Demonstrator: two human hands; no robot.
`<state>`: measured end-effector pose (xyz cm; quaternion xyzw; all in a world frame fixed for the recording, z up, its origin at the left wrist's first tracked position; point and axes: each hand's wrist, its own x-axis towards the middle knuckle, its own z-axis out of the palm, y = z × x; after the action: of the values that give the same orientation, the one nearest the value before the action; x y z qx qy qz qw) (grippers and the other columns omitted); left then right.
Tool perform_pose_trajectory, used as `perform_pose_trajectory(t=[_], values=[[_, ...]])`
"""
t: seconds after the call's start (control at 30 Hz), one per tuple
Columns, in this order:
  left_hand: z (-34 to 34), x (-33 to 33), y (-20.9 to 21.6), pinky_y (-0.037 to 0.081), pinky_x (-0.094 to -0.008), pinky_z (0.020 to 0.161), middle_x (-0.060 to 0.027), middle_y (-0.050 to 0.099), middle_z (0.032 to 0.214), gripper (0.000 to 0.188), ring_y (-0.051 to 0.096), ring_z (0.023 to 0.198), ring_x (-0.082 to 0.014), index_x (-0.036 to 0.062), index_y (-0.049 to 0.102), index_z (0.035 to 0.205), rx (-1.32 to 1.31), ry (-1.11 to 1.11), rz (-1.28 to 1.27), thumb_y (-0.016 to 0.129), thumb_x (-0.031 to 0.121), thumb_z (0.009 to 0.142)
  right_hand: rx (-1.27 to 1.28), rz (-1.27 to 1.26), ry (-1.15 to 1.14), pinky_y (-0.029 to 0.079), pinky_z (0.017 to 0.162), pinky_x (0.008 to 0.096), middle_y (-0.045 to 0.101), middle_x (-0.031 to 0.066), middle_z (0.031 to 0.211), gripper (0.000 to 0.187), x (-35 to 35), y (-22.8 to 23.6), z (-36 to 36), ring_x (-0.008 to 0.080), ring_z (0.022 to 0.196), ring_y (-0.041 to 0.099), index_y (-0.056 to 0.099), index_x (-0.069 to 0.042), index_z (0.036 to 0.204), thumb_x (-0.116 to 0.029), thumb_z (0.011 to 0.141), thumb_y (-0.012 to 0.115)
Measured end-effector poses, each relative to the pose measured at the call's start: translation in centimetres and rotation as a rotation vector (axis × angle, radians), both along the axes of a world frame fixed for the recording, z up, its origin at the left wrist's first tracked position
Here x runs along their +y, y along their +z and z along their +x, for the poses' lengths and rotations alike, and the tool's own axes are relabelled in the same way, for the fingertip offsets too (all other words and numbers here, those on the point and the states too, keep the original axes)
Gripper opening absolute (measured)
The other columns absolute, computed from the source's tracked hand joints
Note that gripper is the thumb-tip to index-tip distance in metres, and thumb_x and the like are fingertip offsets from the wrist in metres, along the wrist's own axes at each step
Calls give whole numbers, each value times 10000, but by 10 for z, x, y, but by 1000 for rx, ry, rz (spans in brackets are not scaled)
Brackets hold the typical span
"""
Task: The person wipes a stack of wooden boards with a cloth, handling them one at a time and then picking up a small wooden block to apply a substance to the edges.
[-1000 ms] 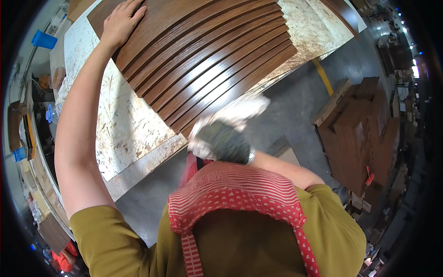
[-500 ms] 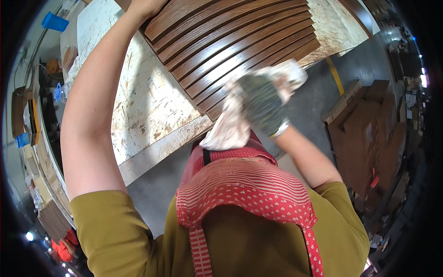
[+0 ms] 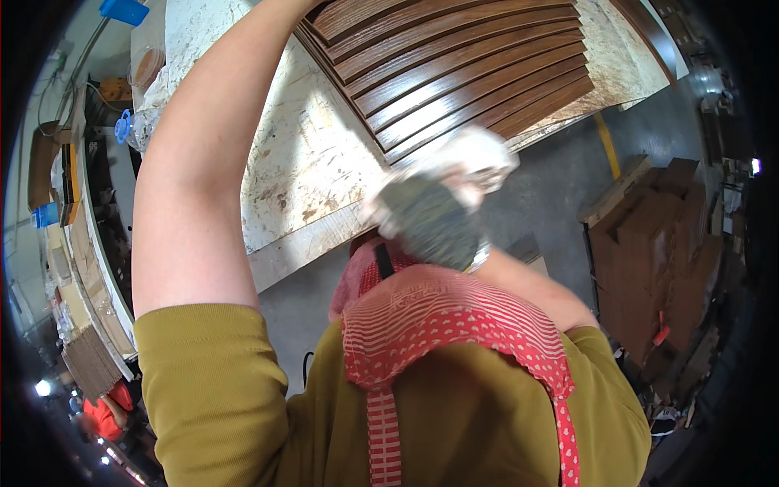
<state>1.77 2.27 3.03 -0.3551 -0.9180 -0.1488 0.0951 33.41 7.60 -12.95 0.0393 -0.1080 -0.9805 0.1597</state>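
A stack of dark brown wooden slats [image 3: 462,65] lies fanned out on a white, stained worktable [image 3: 300,162]. My left arm stretches up along the table to the near left corner of the stack, and the hand itself is cut off by the top edge. My right hand [image 3: 430,219] wears a grey glove and is closed on a white cloth [image 3: 479,158]. It is at the near edge of the slats, over the table's rim, blurred by motion.
Grey floor lies beyond the table, with a yellow line [image 3: 607,146] on it. Stacks of brown boards [image 3: 649,243] stand at the right. A cluttered bench with blue items [image 3: 49,215] runs along the left. A person in orange [image 3: 109,410] is at the lower left.
My right hand with the cloth has swept along the near edge of the slats, up and then back toward me. My left hand has slipped out past the top edge.
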Motion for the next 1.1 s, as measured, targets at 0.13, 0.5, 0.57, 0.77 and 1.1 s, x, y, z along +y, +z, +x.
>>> perform_pose_trajectory(t=[0.13, 0.5, 0.57, 0.77, 1.1], values=[[-10, -18, -10, 279, -489, 1053, -71, 415, 1410, 512, 353, 1312, -262, 167, 494, 1302, -13, 55, -24, 396, 467, 899, 1153, 2345, -42, 494, 795, 396, 612, 103, 1025, 277, 6, 82, 19, 240, 915, 607, 620, -140, 1088, -230, 834, 553], [-1, -8, -4, 280, -497, 1049, -70, 417, 1406, 500, 353, 1306, -267, 163, 498, 1295, -25, 31, 18, 400, 448, 896, 918, 3042, -670, 330, 1042, 429, 565, 100, 1241, 451, 34, 72, -6, 288, 1219, 478, 575, -135, 1237, -257, 804, 541], [-4, -13, -4, 278, -502, 1047, -72, 414, 1406, 502, 350, 1307, -268, 165, 493, 1300, -25, 43, 4, 402, 448, 896, 843, 2921, -79, 205, 1119, 482, 481, 99, 1327, 437, 26, 71, -11, 265, 1294, 382, 531, -140, 1273, -271, 857, 549], [-3, -13, -3, 268, -497, 1053, -69, 405, 1414, 508, 353, 1303, -265, 156, 490, 1301, -41, 42, 46, 402, 450, 897, 780, 2734, -414, 441, 900, 353, 575, 84, 1121, 484, 63, 67, -19, 245, 1047, 562, 578, -108, 1191, -155, 717, 661], [-5, -18, -8, 274, -480, 1050, -63, 418, 1403, 495, 354, 1300, -260, 154, 505, 1289, -23, 53, 36, 408, 439, 895, 394, 2393, -325, 510, 739, 352, 630, 119, 892, 174, 49, 115, 6, 214, 812, 620, 644, -47, 1012, -59, 841, 615]])
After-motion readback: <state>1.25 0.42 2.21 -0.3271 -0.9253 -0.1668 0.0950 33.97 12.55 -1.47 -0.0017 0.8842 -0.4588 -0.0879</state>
